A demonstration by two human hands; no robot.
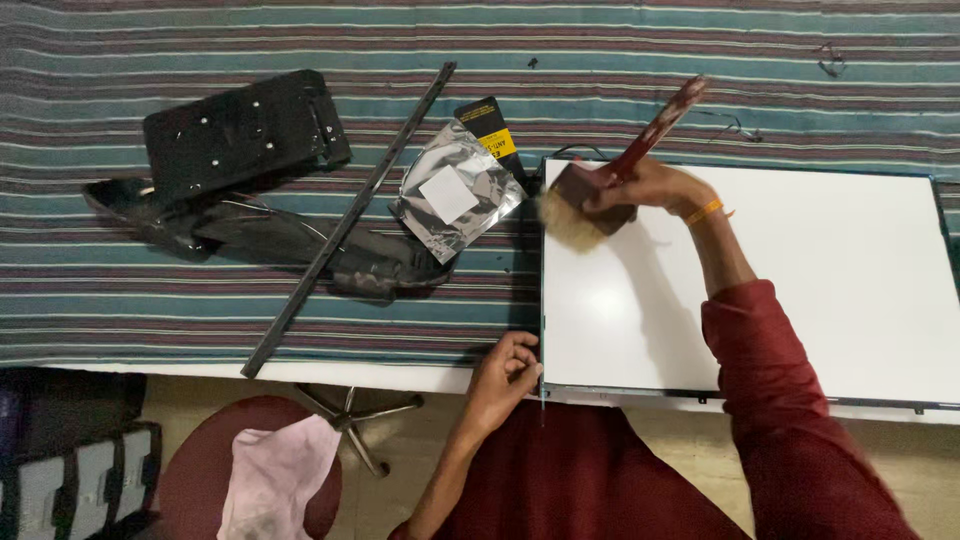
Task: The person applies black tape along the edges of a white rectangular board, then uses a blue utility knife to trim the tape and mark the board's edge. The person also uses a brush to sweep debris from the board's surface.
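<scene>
At the far left we see a black plate [245, 130], a long black strip [345, 225] and a silver bag [455, 200] on the striped cloth [120, 310]. Our left hand [505, 380] pinches the near left corner of the white panel [800, 290]. It looks thin, stiff and fragile; holding its edges seems safest. Our right hand [645, 188] grips a brush [605, 185] at the panel's far left corner. The panel overhangs the near table edge; the right side is open.

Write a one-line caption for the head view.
Right hand sweeps a brush over a white panel; left hand grips its corner.
</scene>
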